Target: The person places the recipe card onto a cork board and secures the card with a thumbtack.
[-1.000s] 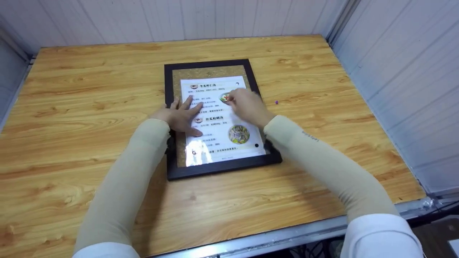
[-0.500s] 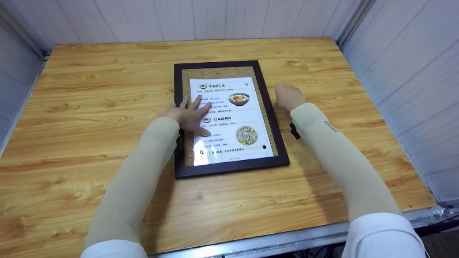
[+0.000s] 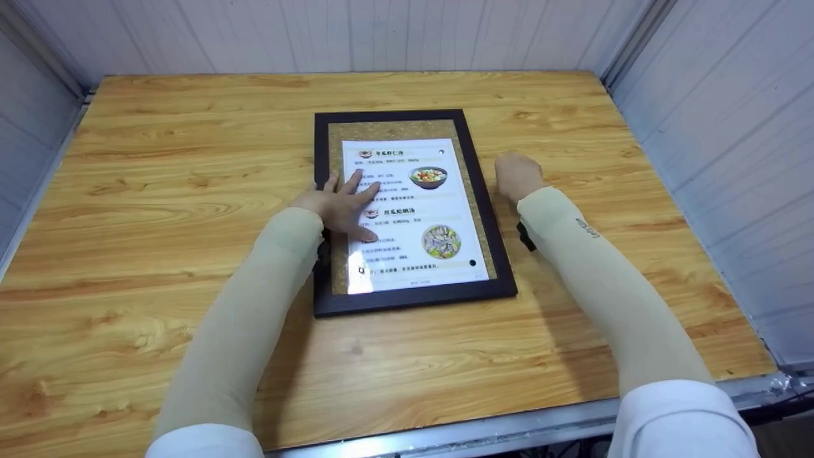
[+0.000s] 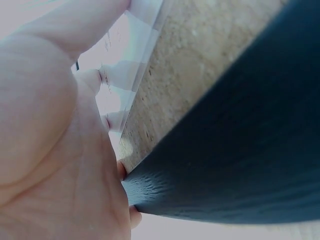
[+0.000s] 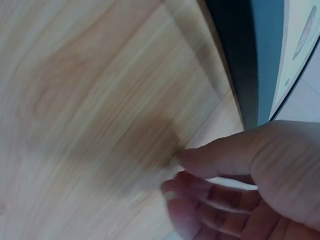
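In the head view a black-framed cork board lies flat on the table. On it is a clear-covered sheet with Chinese print and two food pictures. My left hand rests spread on the sheet's left side, its wrist across the frame; the left wrist view shows the palm beside the cork and dark frame. Just right of the board, my right hand is low over the wood. In the right wrist view its thumb and fingers are bent and nearly meet at the table; I cannot tell whether anything is between them.
The wooden table surrounds the board. Pale panel walls stand at the back and both sides. A metal rail runs along the front edge. A black round spot shows near the sheet's lower right corner.
My right hand has moved off the sheet to the right, over the spot where a small purple thing lay, now hidden. My left hand has stayed on the sheet; the view has shifted slightly.
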Demonstrator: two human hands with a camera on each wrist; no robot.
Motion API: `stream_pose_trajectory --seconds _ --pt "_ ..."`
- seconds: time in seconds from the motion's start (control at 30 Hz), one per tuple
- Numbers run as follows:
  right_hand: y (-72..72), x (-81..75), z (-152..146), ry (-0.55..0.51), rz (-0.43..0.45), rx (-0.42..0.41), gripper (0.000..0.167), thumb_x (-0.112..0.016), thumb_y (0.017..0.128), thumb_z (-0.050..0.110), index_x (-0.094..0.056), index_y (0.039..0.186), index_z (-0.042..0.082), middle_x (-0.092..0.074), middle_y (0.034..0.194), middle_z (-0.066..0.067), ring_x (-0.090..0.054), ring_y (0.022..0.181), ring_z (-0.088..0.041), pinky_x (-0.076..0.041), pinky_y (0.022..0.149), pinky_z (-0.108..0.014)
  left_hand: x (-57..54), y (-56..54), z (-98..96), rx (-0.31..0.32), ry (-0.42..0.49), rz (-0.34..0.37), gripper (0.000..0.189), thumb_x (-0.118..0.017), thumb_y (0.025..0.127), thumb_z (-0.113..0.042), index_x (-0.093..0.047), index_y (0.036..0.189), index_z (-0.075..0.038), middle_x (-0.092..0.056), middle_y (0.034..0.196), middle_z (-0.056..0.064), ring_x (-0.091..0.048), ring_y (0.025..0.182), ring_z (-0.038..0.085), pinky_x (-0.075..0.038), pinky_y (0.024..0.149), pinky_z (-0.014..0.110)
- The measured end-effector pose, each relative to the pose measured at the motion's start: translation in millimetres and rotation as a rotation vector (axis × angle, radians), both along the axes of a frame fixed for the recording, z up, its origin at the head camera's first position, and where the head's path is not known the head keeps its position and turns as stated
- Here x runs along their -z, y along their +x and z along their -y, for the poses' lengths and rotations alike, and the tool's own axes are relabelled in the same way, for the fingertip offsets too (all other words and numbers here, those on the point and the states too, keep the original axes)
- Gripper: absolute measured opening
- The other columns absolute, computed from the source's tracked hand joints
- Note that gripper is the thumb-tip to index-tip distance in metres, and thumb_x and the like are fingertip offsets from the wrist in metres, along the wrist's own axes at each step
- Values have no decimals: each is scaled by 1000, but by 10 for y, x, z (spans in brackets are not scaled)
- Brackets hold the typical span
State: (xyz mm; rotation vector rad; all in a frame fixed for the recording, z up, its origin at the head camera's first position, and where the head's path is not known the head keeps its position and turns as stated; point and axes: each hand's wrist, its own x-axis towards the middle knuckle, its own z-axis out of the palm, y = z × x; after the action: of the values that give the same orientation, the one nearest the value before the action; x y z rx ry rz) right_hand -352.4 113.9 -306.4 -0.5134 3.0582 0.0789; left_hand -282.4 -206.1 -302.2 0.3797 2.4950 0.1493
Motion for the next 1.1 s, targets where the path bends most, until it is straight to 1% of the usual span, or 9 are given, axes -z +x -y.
stream_pose_trajectory --seconds 0.13,0.2,0.33,0.5,0.6,0.73,0.97,1.03,1.1 --pt "-14 16 -11 61 8 35 26 -44 94 -8 -59 73 -5 -54 65 -14 -36 55 -18 -34 41 -35 5 5 7 2 3 -1 104 -56 87 -70 10 159 -32 26 161 6 22 143 46 6 111 67" --pt "-19 14 -9 86 18 45 26 -44 95 -7 -58 73 -3 -50 64 -10 -35 55 -18 -31 41 -35 6 9 11 0 2 -1 103 -55 87 -70 10 158 -33 27 161 5 22 143 46 6 111 67" --pt "-20 3 -1 90 37 40 25 -44 95 -6 -62 78 -5 -58 69 -15 -40 58 -20 -42 43 -41 4 16 16 -1 10 -7 103 -55 87 -70 9 159 -33 26 161 5 23 143 46 7 111 67" --pt "-8 -1 9 58 21 -3 23 -45 95 -8 -66 85 -10 -67 82 -25 -46 60 -20 -56 56 -50 9 15 20 -5 18 -8 102 -56 87 -69 8 159 -33 26 162 4 23 143 45 7 111 67" --pt "0 -3 8 48 9 -32 22 -46 94 -9 -66 84 -10 -67 81 -26 -46 59 -20 -57 57 -51 14 9 17 -3 18 -7 102 -56 87 -69 8 159 -33 26 162 4 23 143 45 6 111 67" --pt "11 -19 14 40 41 -64 20 -48 94 -10 -64 81 -10 -67 80 -24 -46 61 -20 -57 59 -48 21 3 21 -9 24 -5 102 -57 88 -68 8 159 -33 26 162 3 23 143 43 8 111 66" --pt "-9 -17 17 21 84 -98 15 -53 94 -5 -64 88 -11 -67 89 -27 -51 68 -24 -56 66 -49 10 10 19 -19 35 2 102 -57 87 -69 8 158 -34 27 161 2 24 143 43 8 112 65" --pt "-22 -12 11 4 83 -105 13 -54 93 -3 -63 86 -10 -66 87 -26 -50 68 -24 -55 66 -49 10 10 22 -18 35 2 102 -57 87 -69 8 158 -35 27 161 2 24 143 43 8 112 65" --pt "-34 -11 2 -20 87 -101 14 -56 91 -1 -61 80 -8 -63 77 -21 -48 65 -24 -52 63 -46 12 8 23 -20 37 6 102 -57 87 -69 8 158 -35 27 161 2 24 143 43 9 112 65"
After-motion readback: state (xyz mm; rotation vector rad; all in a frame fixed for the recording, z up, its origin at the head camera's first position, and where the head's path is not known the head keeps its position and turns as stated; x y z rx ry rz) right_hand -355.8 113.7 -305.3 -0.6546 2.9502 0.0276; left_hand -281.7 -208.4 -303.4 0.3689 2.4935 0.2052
